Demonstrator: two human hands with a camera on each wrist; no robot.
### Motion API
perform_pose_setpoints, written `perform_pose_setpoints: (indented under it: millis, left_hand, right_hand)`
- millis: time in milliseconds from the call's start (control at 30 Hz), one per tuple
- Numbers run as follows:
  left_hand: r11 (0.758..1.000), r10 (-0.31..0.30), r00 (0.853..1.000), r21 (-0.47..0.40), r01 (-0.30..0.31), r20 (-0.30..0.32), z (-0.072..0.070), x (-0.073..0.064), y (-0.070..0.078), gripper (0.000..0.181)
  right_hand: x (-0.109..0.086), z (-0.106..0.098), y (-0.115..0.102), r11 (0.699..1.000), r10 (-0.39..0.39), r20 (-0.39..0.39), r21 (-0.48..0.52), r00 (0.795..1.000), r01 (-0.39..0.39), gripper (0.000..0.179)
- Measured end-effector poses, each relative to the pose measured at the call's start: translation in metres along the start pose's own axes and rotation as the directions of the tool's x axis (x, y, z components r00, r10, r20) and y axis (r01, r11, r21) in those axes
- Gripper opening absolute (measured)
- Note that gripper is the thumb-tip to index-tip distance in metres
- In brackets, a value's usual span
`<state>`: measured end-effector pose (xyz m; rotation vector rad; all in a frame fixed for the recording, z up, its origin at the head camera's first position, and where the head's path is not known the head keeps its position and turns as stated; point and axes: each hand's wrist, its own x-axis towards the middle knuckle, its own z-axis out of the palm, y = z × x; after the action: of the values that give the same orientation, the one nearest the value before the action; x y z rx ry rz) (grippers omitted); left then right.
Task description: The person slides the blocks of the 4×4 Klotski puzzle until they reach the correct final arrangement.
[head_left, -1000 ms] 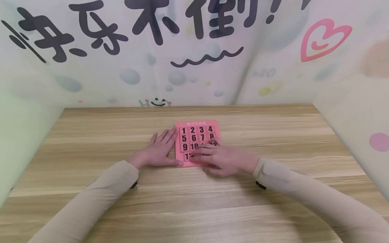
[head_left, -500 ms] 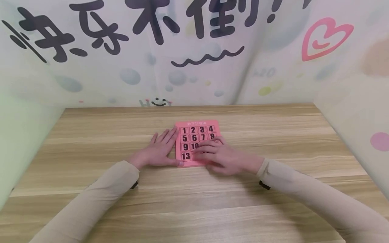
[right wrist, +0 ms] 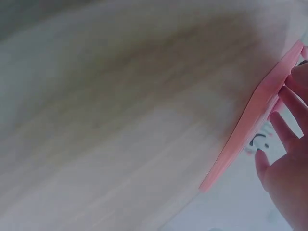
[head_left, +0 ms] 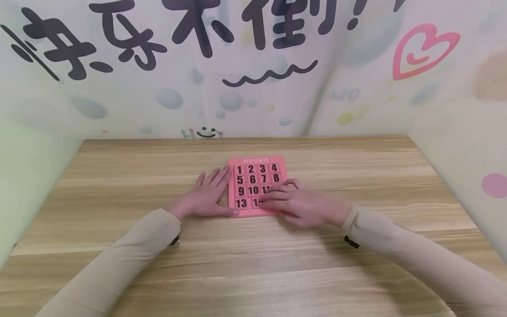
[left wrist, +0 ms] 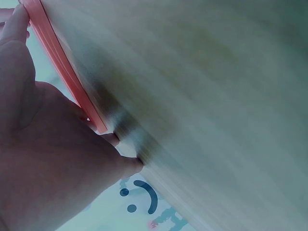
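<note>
A pink number sliding puzzle (head_left: 256,161) lies flat on the wooden table (head_left: 253,264), with rows of black-numbered tiles. My left hand (head_left: 206,196) rests along its left side, fingers straight, thumb at the near left corner; the left wrist view shows that hand (left wrist: 62,139) against the puzzle's pink edge (left wrist: 72,79). My right hand (head_left: 305,206) lies over the near right part, fingertips on a bottom-row tile (head_left: 255,202) whose number is partly covered. A gap separates that tile from tile 13 (head_left: 241,203). From the right wrist, the hand's fingers (right wrist: 286,132) reach over the puzzle's edge (right wrist: 250,115).
A white wall (head_left: 158,114) with large black characters, a wavy line and pale dots rises behind the table's back edge. Side walls stand at left and right. Long beige sleeves (head_left: 119,259) cover both forearms.
Tile 13 has slid left into the near left corner. My right hand has shifted right, uncovering more tiles, and a tile with a leading 1 now shows right of 13. The left hand stays put.
</note>
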<state>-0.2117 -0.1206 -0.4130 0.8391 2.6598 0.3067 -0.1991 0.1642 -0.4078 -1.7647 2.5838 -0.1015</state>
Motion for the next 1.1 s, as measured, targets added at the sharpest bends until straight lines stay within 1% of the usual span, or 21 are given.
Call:
perform_pose_setpoints:
  millis: [100,200,267,367,433,500,633,833,933,1033,1100]
  left_hand:
    - [1.0,-0.002,1.0,-0.001,0.002,0.0,0.001,0.0,0.0,0.11]
    - [1.0,0.002,1.0,0.003,-0.002,-0.003,0.002,0.0,-0.001,0.109]
    - [1.0,0.004,1.0,0.002,-0.004,-0.005,0.002,0.0,0.0,0.109]
    - [1.0,0.008,1.0,-0.005,-0.008,-0.011,0.002,0.0,0.0,0.109]
    - [1.0,0.007,1.0,-0.009,-0.007,-0.012,0.002,0.0,0.0,0.109]
    - [1.0,0.007,1.0,-0.01,-0.007,-0.014,0.002,0.0,0.0,0.11]
    - [1.0,0.004,1.0,-0.006,-0.004,-0.012,0.003,0.001,-0.001,0.111]
    - [1.0,0.003,1.0,0.002,-0.003,-0.011,0.002,0.0,-0.001,0.11]
    - [1.0,0.007,1.0,0.001,-0.007,-0.008,0.001,0.0,-0.001,0.11]
    - [1.0,0.009,1.0,0.0,-0.009,-0.008,0.001,0.0,0.0,0.109]
    - [1.0,0.006,1.0,0.002,-0.006,-0.007,0.001,0.0,0.0,0.11]
  right_hand:
    - [0.004,0.002,-0.003,1.0,-0.013,0.023,0.004,1.0,0.013,0.049]
    - [0.006,0.003,-0.004,1.0,-0.002,0.01,0.024,1.0,0.002,0.048]
    - [0.006,0.003,-0.003,0.999,0.023,-0.017,0.026,1.0,-0.023,0.047]
    - [0.004,0.002,0.001,0.997,0.081,-0.045,0.021,0.996,-0.08,0.048]
    - [0.002,0.002,0.003,0.994,0.113,-0.048,0.011,0.992,-0.113,0.049]
    - [0.0,0.001,0.003,0.992,0.129,-0.036,0.007,0.991,-0.129,0.05]
    - [-0.004,0.002,0.003,0.994,0.104,-0.025,0.024,0.994,-0.103,0.047]
    - [-0.006,0.001,0.003,0.997,0.043,-0.065,0.06,0.997,-0.039,0.041]
    - [-0.003,-0.002,0.003,0.995,0.047,-0.072,0.088,0.996,-0.041,0.039]
    - [0.003,-0.003,0.006,0.992,0.088,-0.065,0.094,0.994,-0.081,0.04]
    - [0.007,-0.003,0.009,0.988,0.137,-0.053,0.074,0.989,-0.133,0.044]
